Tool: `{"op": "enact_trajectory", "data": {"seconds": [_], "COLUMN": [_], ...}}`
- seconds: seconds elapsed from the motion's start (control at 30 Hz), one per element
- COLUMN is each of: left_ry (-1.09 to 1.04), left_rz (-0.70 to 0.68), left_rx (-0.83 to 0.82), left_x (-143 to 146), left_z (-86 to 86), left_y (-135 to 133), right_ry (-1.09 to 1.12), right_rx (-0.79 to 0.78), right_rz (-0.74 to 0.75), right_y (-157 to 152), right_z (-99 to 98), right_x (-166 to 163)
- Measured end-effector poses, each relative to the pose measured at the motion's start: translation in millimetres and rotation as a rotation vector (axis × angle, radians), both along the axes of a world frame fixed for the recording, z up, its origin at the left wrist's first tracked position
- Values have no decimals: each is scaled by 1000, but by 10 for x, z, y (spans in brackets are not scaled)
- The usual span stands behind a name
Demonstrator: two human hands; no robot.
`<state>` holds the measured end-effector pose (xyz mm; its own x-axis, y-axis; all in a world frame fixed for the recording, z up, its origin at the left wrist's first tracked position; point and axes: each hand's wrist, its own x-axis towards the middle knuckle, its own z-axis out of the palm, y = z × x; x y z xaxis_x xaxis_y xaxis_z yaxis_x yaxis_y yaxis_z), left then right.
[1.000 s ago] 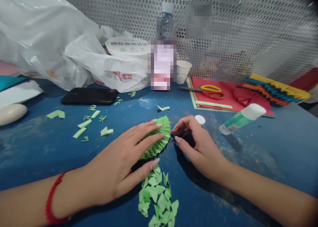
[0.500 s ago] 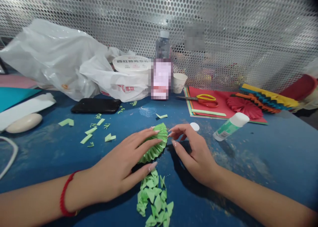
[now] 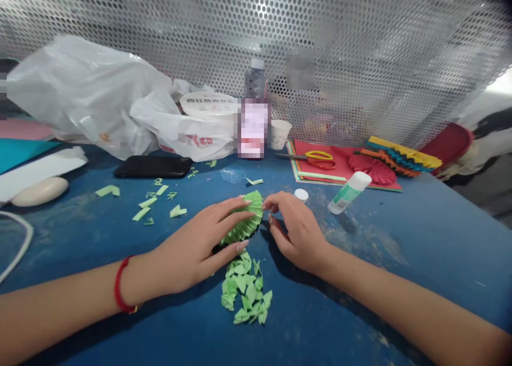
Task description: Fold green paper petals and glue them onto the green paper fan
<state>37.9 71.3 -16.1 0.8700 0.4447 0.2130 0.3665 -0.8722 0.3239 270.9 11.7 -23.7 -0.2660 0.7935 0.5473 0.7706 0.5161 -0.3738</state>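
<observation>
A pleated green paper rosette (image 3: 248, 224) lies on the blue table in front of me. Across its left part rests my left hand (image 3: 208, 238), fingers spread over the pleats and thumb stretched out near the lower edge. At the rosette's right edge is my right hand (image 3: 294, 227); its fingers are bent, the thumb stands apart from them, and nothing shows between. Whether its fingertips touch the paper, I cannot tell. Just below the rosette is a pile of small cut green paper pieces (image 3: 246, 291). Part of the rosette is hidden under my left hand.
Right of my hands stand a glue stick (image 3: 348, 193) and a white cap (image 3: 301, 195). Scissors (image 3: 320, 157) and a red rosette (image 3: 372, 168) lie on coloured paper. Green scraps (image 3: 148, 201), a black phone (image 3: 152, 166), a paper cup (image 3: 280, 134) and plastic bags (image 3: 88, 94) are around.
The whole view has shifted slightly, with the things on the right sitting further left in it. Both hands keep nearly the same pose at the green rosette.
</observation>
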Motion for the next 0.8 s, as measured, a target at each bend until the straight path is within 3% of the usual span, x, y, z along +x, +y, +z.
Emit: {"op": "enact_trajectory", "data": {"seconds": [0.43,0.57,0.7,0.8], "left_ry": [3,-80,-149,-131], "left_rz": [38,52,89,93], "left_rx": [-39,-56,-41,-119], "left_x": [28,29,39,43], "left_z": [-17,-34,-24,-8], "left_y": [-17,3,5,-13], "right_ry": [-60,-78,-72,-45], "right_rx": [-26,-39,-4,47], "right_rz": [-19,-41,-31,-37], "right_y": [-8,-26,-24,-27], "right_z": [-10,6,-4,-33], "right_x": [-20,-45,-48,-42]}}
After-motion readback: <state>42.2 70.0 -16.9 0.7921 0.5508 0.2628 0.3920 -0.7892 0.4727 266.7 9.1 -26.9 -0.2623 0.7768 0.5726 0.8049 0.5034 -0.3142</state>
